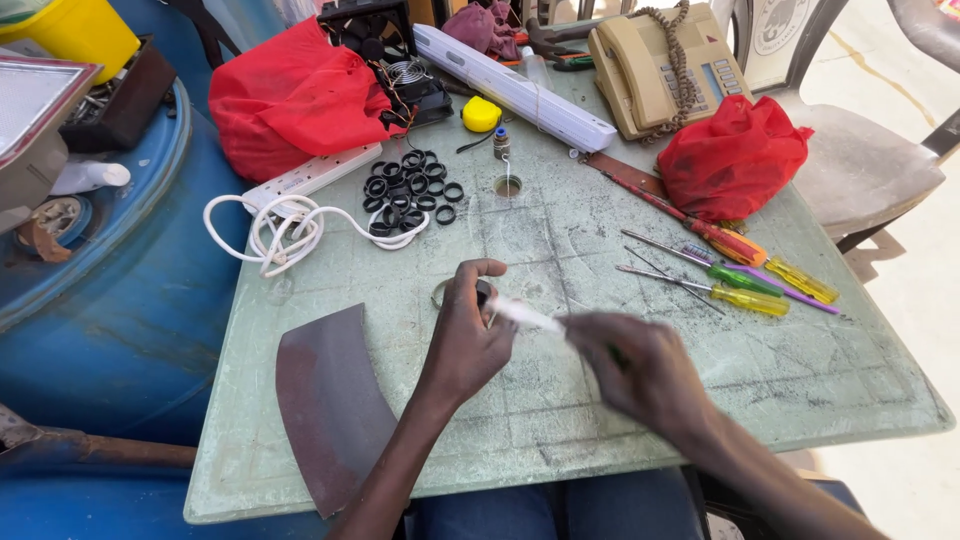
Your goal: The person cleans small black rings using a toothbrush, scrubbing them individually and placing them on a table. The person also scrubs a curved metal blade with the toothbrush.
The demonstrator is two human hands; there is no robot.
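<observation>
- Frosted green glass table (800, 380), scratched all over, with both hands working near the middle of it.
- Left hand (468, 335) has its fingers pinched together on a small ring (443, 292), pressing it against the glass just at 6 o'clock from the little round hole in the tabletop (508, 186).
- Right hand (638, 365) is blurry, but it's closed around a thin white-tipped tool (527, 314) whose tip points at 10 o'clock, towards the left fingers and the ring.
- At 12 o'clock from the hands sits a pile of black rubber rings (410, 190), with a coiled white cable (285, 228) and its power strip (312, 174) beside them at 10 o'clock.
- At 3 o'clock there's a row of screwdrivers (745, 285) with yellow, green and orange handles, well apart from the hands.
- Red plastic bags (735, 155) sit at 1 and 11 o'clock, and a beige desk phone (655, 65) is at the far edge.
- Curved dark metal sheet (330, 405) lies at 8 o'clock, just beside the left forearm.
</observation>
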